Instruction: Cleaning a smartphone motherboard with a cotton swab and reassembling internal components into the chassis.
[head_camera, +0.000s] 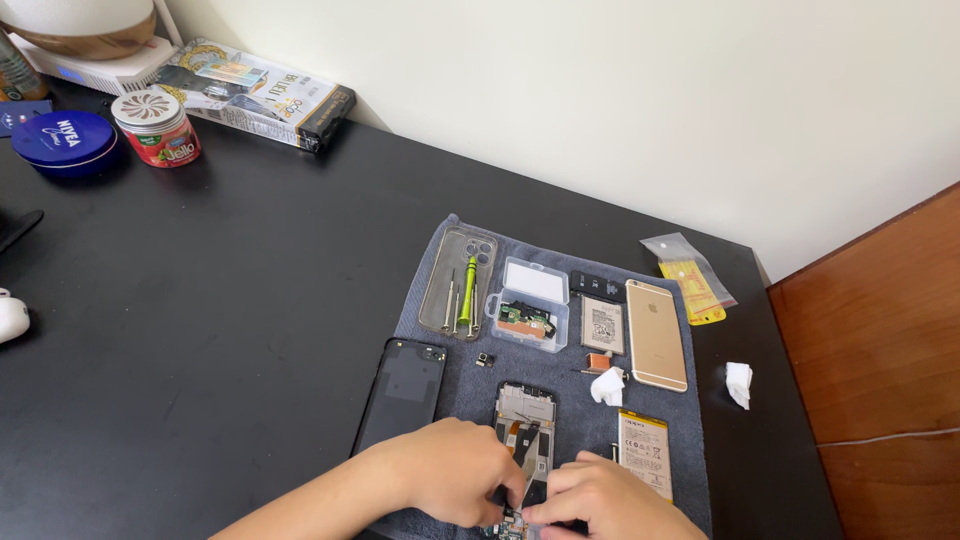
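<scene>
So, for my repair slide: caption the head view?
Both hands work on an opened phone lying on a grey cloth.

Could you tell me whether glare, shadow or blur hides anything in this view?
Head view: even daylight, sharp throughout; a soft sheen on the black table; both hands, left hand and right hand, cover the lower end of the opened phone.

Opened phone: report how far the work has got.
Done: the back cover is off beside the opened phone, a battery lies out, and small parts sit in the clear box. In hand: left hand and right hand work at the phone's lower end. Left: it remains open.
</scene>
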